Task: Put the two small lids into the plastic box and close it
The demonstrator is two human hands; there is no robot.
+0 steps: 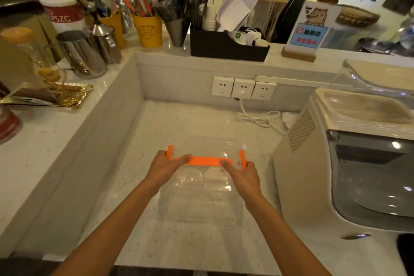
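Observation:
A clear plastic box sits on the speckled white counter in front of me. Its clear cover with orange clips and an orange handle is tilted up over the box's far side. My left hand grips the cover's left end by the orange clip, forefinger stretched along the handle. My right hand grips the right end the same way. Two small clear round lids lie side by side inside the box, under the cover.
A large cream appliance stands close on the right. A raised ledge runs along the left and back, holding steel jugs, yellow utensil cups and a black organiser. Wall sockets and a white cable are behind the box.

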